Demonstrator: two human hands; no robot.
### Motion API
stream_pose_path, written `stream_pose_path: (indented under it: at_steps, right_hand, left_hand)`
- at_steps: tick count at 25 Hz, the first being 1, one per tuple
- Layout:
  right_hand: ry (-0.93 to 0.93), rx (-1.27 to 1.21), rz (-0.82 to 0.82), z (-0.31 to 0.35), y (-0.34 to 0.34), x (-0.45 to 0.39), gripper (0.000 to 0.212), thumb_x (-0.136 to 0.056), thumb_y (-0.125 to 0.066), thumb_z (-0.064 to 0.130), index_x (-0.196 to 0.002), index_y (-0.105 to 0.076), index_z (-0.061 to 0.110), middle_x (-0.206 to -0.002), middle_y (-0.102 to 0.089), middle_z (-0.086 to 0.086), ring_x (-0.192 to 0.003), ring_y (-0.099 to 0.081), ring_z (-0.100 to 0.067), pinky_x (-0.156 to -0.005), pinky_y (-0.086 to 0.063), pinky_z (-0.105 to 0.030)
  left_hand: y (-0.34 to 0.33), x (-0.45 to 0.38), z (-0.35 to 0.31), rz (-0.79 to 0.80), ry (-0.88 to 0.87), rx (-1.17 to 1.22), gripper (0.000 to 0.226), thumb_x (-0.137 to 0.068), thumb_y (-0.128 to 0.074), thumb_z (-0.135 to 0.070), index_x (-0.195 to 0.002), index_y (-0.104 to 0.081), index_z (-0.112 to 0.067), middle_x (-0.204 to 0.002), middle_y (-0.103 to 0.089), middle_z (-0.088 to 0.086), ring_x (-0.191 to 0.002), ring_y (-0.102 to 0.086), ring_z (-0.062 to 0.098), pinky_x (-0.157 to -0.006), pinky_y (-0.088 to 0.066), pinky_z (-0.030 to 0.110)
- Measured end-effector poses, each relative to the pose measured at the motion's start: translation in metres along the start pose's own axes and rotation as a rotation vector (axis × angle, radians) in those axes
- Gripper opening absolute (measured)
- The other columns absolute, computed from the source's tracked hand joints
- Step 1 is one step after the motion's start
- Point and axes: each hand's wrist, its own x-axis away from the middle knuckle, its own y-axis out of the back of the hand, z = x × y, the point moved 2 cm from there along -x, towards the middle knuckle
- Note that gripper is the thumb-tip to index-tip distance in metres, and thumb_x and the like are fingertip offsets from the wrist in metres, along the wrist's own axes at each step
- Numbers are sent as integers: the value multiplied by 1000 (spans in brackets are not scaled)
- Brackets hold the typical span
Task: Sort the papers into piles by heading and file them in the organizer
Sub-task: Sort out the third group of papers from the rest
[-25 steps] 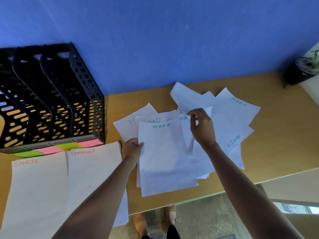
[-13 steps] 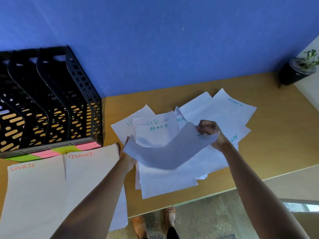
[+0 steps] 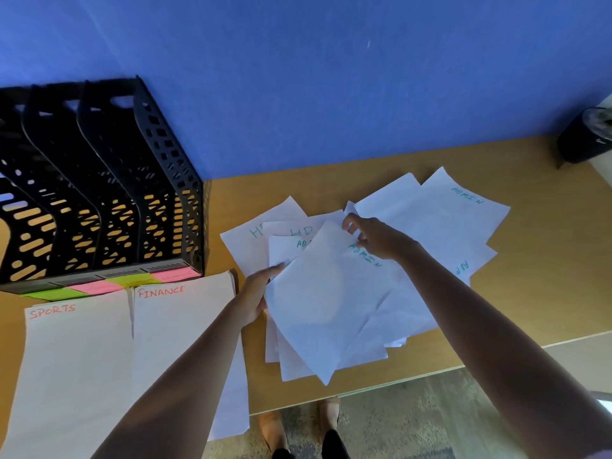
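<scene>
A loose spread of white papers (image 3: pixel 433 220) headed ADMIN and HR in green lies on the wooden desk (image 3: pixel 530 279). On top sits a tilted ADMIN sheet (image 3: pixel 318 303). My right hand (image 3: pixel 374 236) pinches that sheet's top edge. My left hand (image 3: pixel 258 293) holds its left edge, thumb on top. To the left lie two neat piles, headed SPORTS (image 3: pixel 73 359) and FINANCE (image 3: pixel 178 329) in red. The black mesh organizer (image 3: pixel 109 193) stands at the far left with pink and green labels along its front.
A dark pot (image 3: pixel 579 140) stands at the desk's far right corner. The blue wall runs behind the desk. The desk's front edge is close to me, and my feet (image 3: pixel 298 429) show on the floor below it.
My right hand lifted an ADMIN sheet from the spread on the right, swung it left and laid it on the ADMIN pile. My left hand moved from that pile's edge to the new sheet's edge.
</scene>
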Motion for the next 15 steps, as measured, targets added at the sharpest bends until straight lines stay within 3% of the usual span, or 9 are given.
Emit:
stream_pose_path:
  at_steps: [4, 7, 9, 11, 13, 15]
  right_hand:
    - [106, 160, -105, 34, -4, -25, 47, -85, -45, -14, -121, -48, 15, -114, -59, -4, -101, -65, -26, -83, -50, -34]
    - [234, 401, -284, 62, -16, -37, 41, -86, -55, -6, -118, -53, 20, -116, -64, 1, -105, -62, -26, -75, -34, -29]
    - [279, 325, -318, 71, -24, -39, 36, -87, -58, -2, -116, -56, 19, -112, -66, -1, -100, -63, -27, -74, -32, -26]
    - [295, 79, -308, 69, -29, -34, 29, -89, -61, 1, -116, -58, 12, -113, -67, -5, -103, -64, -27, -85, -47, -32]
    - [186, -94, -400, 50, -30, -27, 29, -89, -61, 1, -117, -58, 7, -116, -66, -10, -107, -64, -29, -90, -51, -37]
    - [-77, -87, -484, 20, -31, -19, 38, -88, -59, 1, -126, -54, 2, -127, -59, -17, -115, -59, -34, -96, -49, -43]
  left_hand:
    - [2, -4, -5, 73, 148, -72, 41, -85, -73, -37, -122, -67, -19, -114, -73, 8, -107, -68, 30, -99, -51, 45]
    - [-3, -9, -5, 8, 11, -319, 32, -84, -77, -19, -113, -69, -10, -115, -72, 8, -100, -69, 25, -93, -53, 36]
    - [-6, -11, -3, -62, -37, -414, 31, -86, -74, -11, -115, -65, -10, -116, -69, 9, -101, -65, 25, -89, -52, 36]
    - [-5, -15, 0, -92, -36, -462, 32, -89, -67, -8, -120, -63, -8, -115, -68, 11, -104, -64, 29, -92, -52, 41]
    - [-3, -18, 2, -117, -27, -487, 29, -90, -63, -6, -120, -64, -6, -108, -67, 10, -97, -63, 28, -85, -50, 37]
    - [-3, -18, 3, -127, -22, -485, 27, -91, -61, -6, -118, -63, -9, -101, -66, 5, -89, -60, 22, -79, -47, 32]
